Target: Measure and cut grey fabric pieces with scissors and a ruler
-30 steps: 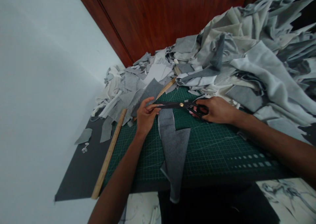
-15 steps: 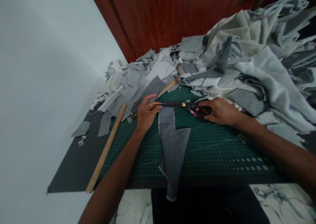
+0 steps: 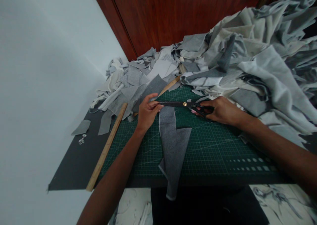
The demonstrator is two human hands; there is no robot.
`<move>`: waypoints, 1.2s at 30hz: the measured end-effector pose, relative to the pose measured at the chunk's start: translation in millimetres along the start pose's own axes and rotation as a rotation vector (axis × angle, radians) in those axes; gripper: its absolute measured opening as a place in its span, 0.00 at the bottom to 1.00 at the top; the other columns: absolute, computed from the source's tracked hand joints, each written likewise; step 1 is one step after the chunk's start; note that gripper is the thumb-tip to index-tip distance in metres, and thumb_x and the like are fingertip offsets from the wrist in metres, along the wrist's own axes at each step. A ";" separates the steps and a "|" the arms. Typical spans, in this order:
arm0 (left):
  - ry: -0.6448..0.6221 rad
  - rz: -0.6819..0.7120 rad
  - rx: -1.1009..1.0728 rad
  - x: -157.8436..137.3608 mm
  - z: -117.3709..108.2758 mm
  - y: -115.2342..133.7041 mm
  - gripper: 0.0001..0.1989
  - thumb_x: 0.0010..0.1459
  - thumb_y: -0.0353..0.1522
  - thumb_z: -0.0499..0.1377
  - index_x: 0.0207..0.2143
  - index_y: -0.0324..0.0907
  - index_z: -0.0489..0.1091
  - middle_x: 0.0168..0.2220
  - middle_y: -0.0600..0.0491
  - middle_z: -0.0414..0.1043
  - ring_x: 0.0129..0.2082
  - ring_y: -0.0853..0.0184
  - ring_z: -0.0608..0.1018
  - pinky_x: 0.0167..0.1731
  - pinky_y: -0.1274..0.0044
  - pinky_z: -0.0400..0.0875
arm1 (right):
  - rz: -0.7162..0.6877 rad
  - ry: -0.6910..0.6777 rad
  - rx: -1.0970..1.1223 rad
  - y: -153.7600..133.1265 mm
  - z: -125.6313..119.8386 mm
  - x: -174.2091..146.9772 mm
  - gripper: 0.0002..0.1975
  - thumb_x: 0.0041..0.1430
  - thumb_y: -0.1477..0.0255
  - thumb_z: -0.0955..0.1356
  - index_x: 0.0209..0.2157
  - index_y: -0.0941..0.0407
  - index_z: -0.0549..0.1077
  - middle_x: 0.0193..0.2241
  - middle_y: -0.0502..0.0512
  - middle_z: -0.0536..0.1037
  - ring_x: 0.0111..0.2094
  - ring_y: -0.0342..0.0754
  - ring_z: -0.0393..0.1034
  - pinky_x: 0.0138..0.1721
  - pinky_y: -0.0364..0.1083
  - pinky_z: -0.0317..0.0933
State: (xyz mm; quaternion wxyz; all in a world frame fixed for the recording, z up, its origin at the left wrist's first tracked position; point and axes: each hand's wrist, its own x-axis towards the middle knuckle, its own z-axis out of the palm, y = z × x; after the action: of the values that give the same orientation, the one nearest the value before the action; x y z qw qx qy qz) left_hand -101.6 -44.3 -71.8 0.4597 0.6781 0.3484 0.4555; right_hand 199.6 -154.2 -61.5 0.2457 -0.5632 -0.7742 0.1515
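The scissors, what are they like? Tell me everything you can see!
The scissors are black and look metal, with a gold-coloured pivot and looped handles in the right hand. The long blades look nearly closed and point across the green cutting mat, by the upper end of the grey fabric, tips at the left hand.

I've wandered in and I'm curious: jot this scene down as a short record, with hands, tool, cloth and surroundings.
Left hand: fingertips at the scissor tips, near the cloth's top end; exact grip unclear
Right hand: holding the black scissors by the handles
Gray cloth: over the green mat, lower end past the near edge
Wooden strip: along the mat's left side
Behind: fabric heap, reddish-brown door
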 end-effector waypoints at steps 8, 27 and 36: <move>-0.001 -0.013 0.019 -0.3 0.7 0.5 0.28 0.53 0.35 0.71 0.54 0.42 0.69 0.31 0.56 0.80 0.29 0.69 0.81 0.30 0.79 0.76 | -0.005 -0.063 -0.026 7.2 -3.8 2.2 0.15 0.62 0.65 0.68 0.45 0.53 0.83 0.28 0.51 0.83 0.23 0.45 0.70 0.27 0.44 0.55; -0.011 -0.031 -0.115 4.8 1.8 -2.9 0.29 0.52 0.36 0.71 0.55 0.39 0.70 0.39 0.47 0.85 0.32 0.65 0.83 0.32 0.77 0.75 | -0.022 -0.036 -0.142 4.1 -1.6 15.9 0.12 0.60 0.60 0.68 0.31 0.55 0.71 0.23 0.50 0.74 0.22 0.44 0.63 0.27 0.44 0.51; 0.007 -0.035 -0.156 5.1 3.4 -3.3 0.25 0.50 0.34 0.70 0.50 0.35 0.78 0.39 0.45 0.85 0.25 0.68 0.80 0.29 0.77 0.75 | 0.002 -0.036 -0.198 3.4 -4.3 17.5 0.14 0.62 0.58 0.68 0.31 0.54 0.70 0.22 0.49 0.72 0.22 0.45 0.63 0.27 0.44 0.50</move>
State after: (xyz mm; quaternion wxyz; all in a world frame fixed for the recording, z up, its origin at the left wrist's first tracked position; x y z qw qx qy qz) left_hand -96.8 -39.7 -74.0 0.5179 0.6324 0.3251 0.4756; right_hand 200.4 -136.8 -55.9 0.1747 -0.5825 -0.7893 0.0845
